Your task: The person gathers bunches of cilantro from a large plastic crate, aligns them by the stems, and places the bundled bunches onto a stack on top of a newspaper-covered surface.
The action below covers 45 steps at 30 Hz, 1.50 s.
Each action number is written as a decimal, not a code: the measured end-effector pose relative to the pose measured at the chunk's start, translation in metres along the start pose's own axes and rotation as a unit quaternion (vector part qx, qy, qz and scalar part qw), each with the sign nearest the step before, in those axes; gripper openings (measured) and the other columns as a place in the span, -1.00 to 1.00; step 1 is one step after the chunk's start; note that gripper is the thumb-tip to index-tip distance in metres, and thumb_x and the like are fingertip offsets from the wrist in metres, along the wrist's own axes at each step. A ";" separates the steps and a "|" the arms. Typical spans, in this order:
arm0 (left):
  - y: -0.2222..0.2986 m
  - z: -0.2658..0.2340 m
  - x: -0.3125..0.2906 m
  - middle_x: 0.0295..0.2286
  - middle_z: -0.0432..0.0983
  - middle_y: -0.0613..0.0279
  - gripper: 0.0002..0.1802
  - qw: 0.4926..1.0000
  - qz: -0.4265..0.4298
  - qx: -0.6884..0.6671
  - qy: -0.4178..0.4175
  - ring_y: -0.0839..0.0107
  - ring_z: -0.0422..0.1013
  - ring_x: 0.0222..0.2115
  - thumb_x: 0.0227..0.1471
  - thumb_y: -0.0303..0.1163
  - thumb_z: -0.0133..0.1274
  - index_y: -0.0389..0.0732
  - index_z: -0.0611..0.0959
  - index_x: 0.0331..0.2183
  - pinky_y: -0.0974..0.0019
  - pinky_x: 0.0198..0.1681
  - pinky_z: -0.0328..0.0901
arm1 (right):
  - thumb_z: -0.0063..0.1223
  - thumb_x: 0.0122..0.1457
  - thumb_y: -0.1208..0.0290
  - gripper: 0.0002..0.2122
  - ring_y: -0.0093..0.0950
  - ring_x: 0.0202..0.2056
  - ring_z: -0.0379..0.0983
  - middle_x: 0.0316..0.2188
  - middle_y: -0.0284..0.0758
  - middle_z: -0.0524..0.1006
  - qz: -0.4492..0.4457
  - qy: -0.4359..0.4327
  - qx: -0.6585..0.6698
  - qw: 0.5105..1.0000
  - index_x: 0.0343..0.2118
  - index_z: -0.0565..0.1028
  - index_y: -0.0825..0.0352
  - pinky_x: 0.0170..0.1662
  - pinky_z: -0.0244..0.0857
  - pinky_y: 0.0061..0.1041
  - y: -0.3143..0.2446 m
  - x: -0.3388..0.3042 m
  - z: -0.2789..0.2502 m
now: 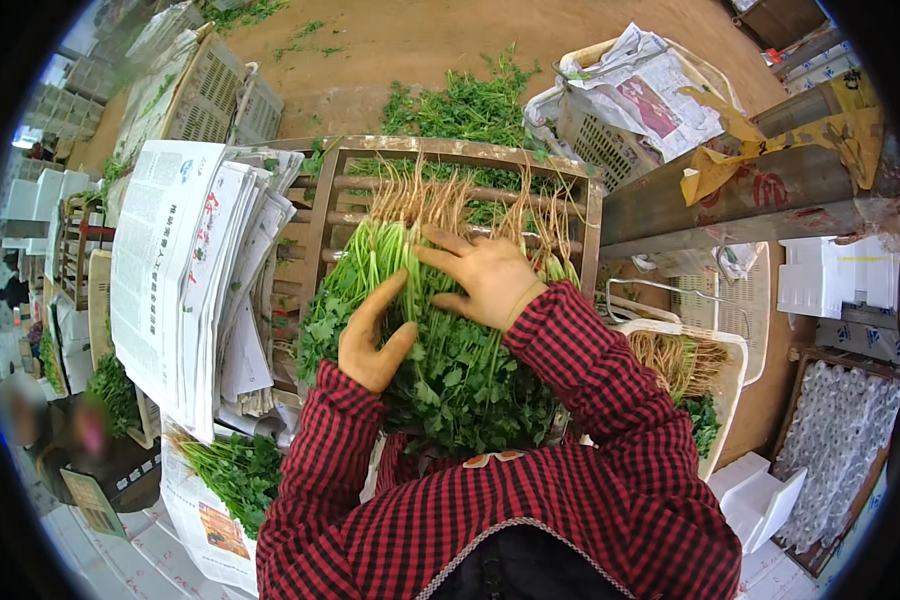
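Note:
A broad heap of coriander (470, 385) lies on a brown slatted rack (470, 148), its pale roots pointing away from me and its leaves toward me. My left hand (375, 335) is open at the left part of the heap, fingers reaching along the green stems and thumb held apart. Just right of it, my right hand (485, 275) rests on the stems below the roots, with its fingers spread. Neither hand is closed around a bunch. Some stems are hidden beneath my right hand.
Stacked newspapers (160, 275) stand left of the rack; more coriander (235, 470) lies on newspaper nearer me. A crate of rooted greens (735, 390) is at right, below a metal beam (750, 200). Loose greens (460, 105) and a paper-lined basket (595, 140) lie beyond.

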<state>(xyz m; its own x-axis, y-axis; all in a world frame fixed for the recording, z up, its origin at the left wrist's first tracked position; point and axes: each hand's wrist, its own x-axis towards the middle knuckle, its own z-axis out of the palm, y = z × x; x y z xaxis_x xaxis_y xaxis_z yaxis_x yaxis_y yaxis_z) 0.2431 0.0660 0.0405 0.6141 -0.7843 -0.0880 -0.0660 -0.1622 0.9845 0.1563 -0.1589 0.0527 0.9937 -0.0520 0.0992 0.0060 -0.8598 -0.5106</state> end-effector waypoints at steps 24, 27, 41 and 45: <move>0.024 0.017 -0.006 0.22 0.29 -0.27 -0.23 0.933 0.069 0.342 0.093 -0.19 0.29 0.23 -0.03 -0.52 0.26 -0.31 0.41 0.24 -0.09 0.33 0.14 | 0.37 0.01 -0.04 -0.09 -0.21 -0.18 0.57 -0.15 -0.13 0.58 0.160 -0.019 -0.085 0.983 0.36 0.20 0.28 -0.12 0.46 -0.22 0.000 -0.026 0.010; 0.005 0.033 -0.005 0.19 0.33 -0.25 -0.23 0.953 0.089 0.288 0.019 -0.19 0.27 0.24 -0.02 -0.49 0.28 -0.30 0.42 0.23 -0.07 0.30 0.18 | 0.33 0.06 -0.01 -0.22 -0.14 -0.17 0.56 -0.11 -0.11 0.59 0.150 -0.016 0.001 0.989 0.32 0.30 0.19 -0.08 0.46 -0.18 0.009 -0.023 0.001; -0.036 0.040 -0.009 0.24 0.25 -0.15 -0.16 0.914 0.130 0.382 0.044 -0.26 0.20 0.24 -0.19 -0.36 0.46 -0.25 0.50 0.16 -0.26 0.29 0.10 | 0.26 0.11 0.35 -0.79 -0.28 -0.20 0.64 -0.25 -0.26 0.66 0.146 -0.053 0.009 0.988 -0.18 0.65 0.21 -0.13 0.51 -0.30 0.013 0.038 0.008; -0.043 0.041 -0.012 0.24 0.25 -0.14 -0.16 0.918 0.137 0.368 0.054 -0.27 0.17 0.26 -0.19 -0.35 0.46 -0.24 0.50 0.16 -0.28 0.31 0.06 | 0.27 0.09 0.52 -0.89 -0.50 -0.37 0.58 -0.37 -0.29 0.65 0.147 0.239 0.172 0.944 -0.30 0.68 0.30 -0.25 0.47 -0.53 0.053 0.053 -0.026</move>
<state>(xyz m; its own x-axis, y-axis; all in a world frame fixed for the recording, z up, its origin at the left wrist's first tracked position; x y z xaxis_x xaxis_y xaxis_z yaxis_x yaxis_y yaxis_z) 0.2061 0.0579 -0.0072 0.5665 -0.7989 0.2020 -0.7187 -0.3591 0.5954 0.2063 -0.2200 0.0533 0.7942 -0.5574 0.2420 -0.1453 -0.5609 -0.8150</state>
